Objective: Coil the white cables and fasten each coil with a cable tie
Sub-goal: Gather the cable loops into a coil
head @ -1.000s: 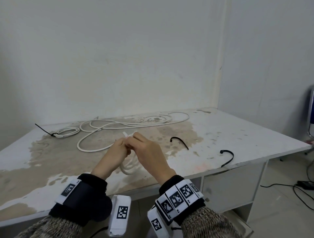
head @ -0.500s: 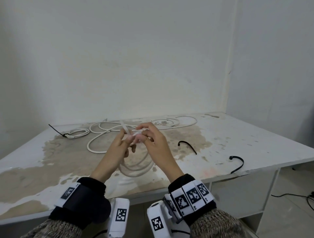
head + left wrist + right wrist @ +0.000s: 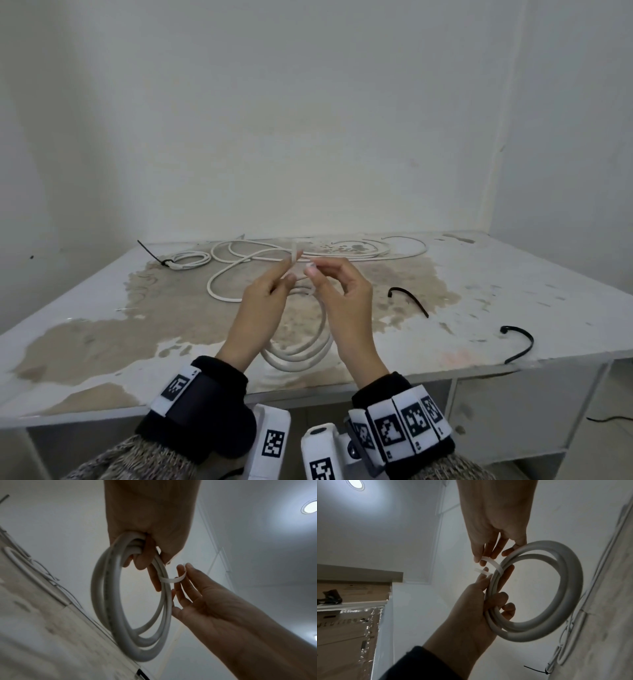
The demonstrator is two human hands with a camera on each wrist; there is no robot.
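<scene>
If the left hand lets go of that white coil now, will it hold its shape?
Probably not: the white tie wraps the coil but its ends look unjoined. The cable seems springy, so loops would likely spread. Only the left hand grips them together.

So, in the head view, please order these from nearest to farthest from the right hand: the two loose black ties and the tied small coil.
From the right hand:
1. Nearer black tie, just right.
2. Edge black tie, far right.
3. Tied small coil, back left.
</scene>
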